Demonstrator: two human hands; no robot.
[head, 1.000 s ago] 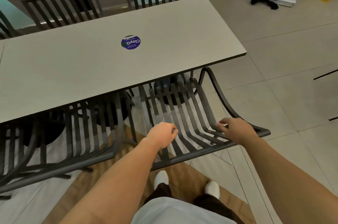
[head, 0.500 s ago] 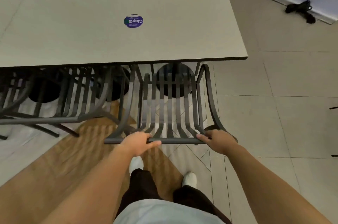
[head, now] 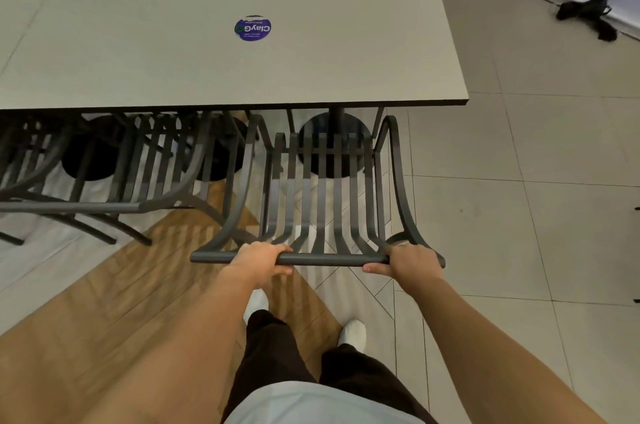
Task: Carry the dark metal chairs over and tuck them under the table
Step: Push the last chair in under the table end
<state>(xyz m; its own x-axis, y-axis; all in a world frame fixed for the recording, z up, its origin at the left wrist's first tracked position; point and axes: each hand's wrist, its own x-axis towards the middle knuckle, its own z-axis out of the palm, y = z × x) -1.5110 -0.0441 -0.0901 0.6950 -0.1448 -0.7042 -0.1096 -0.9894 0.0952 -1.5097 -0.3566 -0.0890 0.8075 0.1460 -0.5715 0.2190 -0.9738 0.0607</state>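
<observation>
Head view looks down on both hands clenched around the top rail of a dark slatted chair [head: 322, 195]: left hand [head: 258, 261] near the rail's left end, right hand [head: 410, 262] near its right end. Its seat front sits just under the near edge of the tabletop [head: 311, 70], close to the right corner. Another chair [head: 114, 178] stands tucked alongside on the left. A round sticker [head: 252, 28] lies mid-tabletop.

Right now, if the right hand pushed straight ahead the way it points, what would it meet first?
Beyond the dark metal slatted chair it grips, the right hand would probably first meet the grey table's edge; depth is unclear.
</observation>
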